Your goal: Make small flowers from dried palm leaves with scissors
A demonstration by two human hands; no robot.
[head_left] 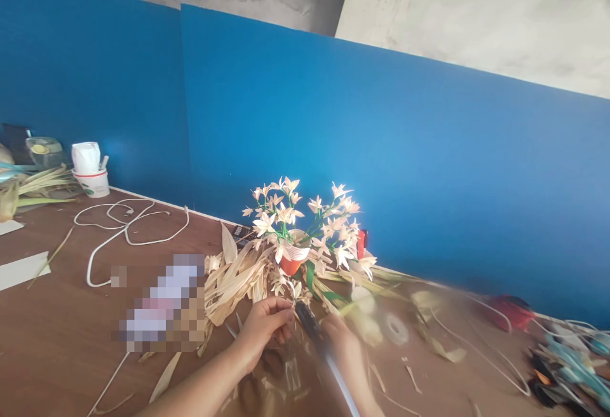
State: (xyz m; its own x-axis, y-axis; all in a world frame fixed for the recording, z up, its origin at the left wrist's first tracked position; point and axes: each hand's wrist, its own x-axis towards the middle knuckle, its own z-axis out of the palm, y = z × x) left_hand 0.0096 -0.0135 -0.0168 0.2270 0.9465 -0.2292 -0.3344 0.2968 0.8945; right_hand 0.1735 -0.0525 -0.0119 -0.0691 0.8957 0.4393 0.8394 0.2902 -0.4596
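My left hand is closed, its thumb and forefinger pinched on a small pale husk piece; the fingertips partly cover it. My right hand, smeared by motion, grips a dark hot glue gun with a pale glue stick running out behind. Its nozzle end is close to the left fingertips. Just beyond both hands stands a red-and-white cup with cream husk flowers on green stems. Dry corn husks lie left of the cup. Scissors show partly beneath my left hand.
A white cable loops across the brown table at left. A white tub stands at the back left. To the right are a roll of tape, a red item and cluttered tools. A blue partition closes the back.
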